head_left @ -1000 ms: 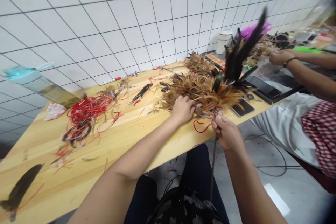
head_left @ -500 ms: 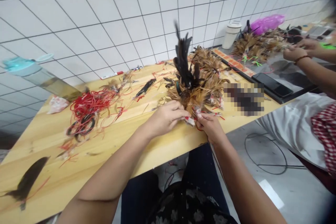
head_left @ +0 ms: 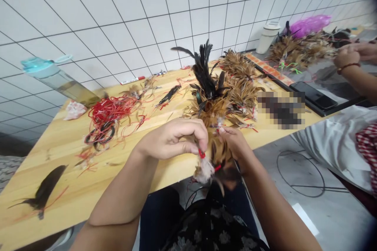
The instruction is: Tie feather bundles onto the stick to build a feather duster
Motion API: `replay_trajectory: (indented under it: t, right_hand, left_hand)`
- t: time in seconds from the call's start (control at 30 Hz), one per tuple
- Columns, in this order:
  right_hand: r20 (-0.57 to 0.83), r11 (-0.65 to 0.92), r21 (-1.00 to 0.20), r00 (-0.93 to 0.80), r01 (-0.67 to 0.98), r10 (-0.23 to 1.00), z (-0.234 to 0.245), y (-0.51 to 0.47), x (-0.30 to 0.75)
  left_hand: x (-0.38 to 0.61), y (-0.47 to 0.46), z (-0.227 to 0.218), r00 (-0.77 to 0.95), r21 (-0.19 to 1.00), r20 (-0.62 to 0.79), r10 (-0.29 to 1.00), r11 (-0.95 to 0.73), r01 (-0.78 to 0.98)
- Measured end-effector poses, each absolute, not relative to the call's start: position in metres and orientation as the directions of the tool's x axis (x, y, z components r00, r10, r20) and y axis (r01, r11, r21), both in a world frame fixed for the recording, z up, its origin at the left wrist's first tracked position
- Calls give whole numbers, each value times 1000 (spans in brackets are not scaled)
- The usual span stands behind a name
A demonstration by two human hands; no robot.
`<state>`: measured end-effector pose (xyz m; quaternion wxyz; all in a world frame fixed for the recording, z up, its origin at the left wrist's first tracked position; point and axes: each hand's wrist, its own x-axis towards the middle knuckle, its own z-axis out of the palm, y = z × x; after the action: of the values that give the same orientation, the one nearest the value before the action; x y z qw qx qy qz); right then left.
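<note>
My left hand (head_left: 173, 138) is closed in a pinch on a small bundle of brown feathers (head_left: 216, 153) tied with red string, held just off the front edge of the wooden table (head_left: 73, 172). My right hand (head_left: 235, 145) grips the same bundle from the right, fingers curled round it. Its fluffy white quill ends (head_left: 204, 170) hang below my hands. Right behind them lies a heap of brown feathers (head_left: 232, 94) with a tuft of black feathers (head_left: 206, 72) standing up from it.
A tangle of red strings (head_left: 107, 111) lies mid-table, a single dark feather (head_left: 45, 190) near the left front. A water bottle (head_left: 55, 80) leans by the tiled wall. Another person's hands (head_left: 350, 53) work on feathers at the right; a phone (head_left: 312, 94) lies there.
Both hands have pulled a small feather bundle out of the heap toward me, past the table edge. The black tuft stands upright in the heap, no longer swung right.
</note>
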<state>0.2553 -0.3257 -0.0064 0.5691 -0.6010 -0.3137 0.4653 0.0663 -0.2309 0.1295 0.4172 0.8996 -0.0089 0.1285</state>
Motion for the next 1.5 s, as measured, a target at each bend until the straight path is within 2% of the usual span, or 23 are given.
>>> replay_trajectory:
  t: [0.07, 0.13, 0.2, 0.23, 0.3, 0.4, 0.5, 0.6, 0.73, 0.9, 1.07, 1.27, 1.33, 1.4, 1.5]
  right_hand:
    - [-195, -151, -978, 390, -141, 900, -6, -325, 255]
    - [-204, -160, -977, 410, -140, 889, -4, -323, 254]
    - [-217, -163, -974, 421, -161, 881, -1, -321, 254]
    - [-218, -156, -972, 417, -178, 882, 0, -320, 254]
    - [-225, -143, -964, 393, -225, 892, 4, -317, 255]
    - [-258, -156, -943, 351, -295, 900, 9, -314, 256]
    - [-259, -155, -935, 317, -320, 912, 11, -312, 257]
    - [-254, -159, -933, 276, -323, 927, 9, -312, 257]
    - [-241, -158, -915, 189, -371, 952, 9, -307, 254]
    - [-229, -175, -885, 77, -431, 970, 26, -287, 250]
    - [-247, -232, -878, -19, -418, 969, 46, -244, 234]
    - [-345, -333, -874, -32, -353, 938, 51, -190, 205]
    - [-367, -368, -870, -67, -327, 928, 46, -178, 196]
    - [-382, -390, -873, -85, -293, 920, 37, -172, 189]
    - [-361, -371, -907, -87, -198, 929, 22, -170, 182]
  left_hand:
    - [66, -230, 127, 934, 712, 246, 258, -702, 6]
    - [67, -221, 117, 836, 603, 310, 453, -774, 196]
    - [66, -205, 102, 724, 512, 380, 576, -783, 354]
    - [64, -195, 95, 673, 507, 394, 625, -759, 408]
    - [54, -174, 83, 599, 556, 380, 705, -692, 461]
    - [38, -152, 68, 570, 670, 251, 782, -566, 481]
    - [32, -141, 56, 524, 878, 123, 842, -339, 339]
    - [39, -136, 48, 490, 986, 77, 868, -139, 91]
    - [51, -130, 44, 536, 998, 30, 844, -53, 28]
    - [47, -124, 38, 482, 979, 112, 869, -180, 98]
    - [23, -122, 31, 383, 976, 216, 898, -206, -68]
    - [-17, -123, 36, 267, 934, 348, 899, -356, -18]
    - [-25, -126, 40, 290, 925, 368, 883, -378, -22]
    - [-26, -129, 43, 387, 921, 363, 848, -389, -14]
    - [-18, -134, 44, 520, 883, 342, 782, -457, 107]
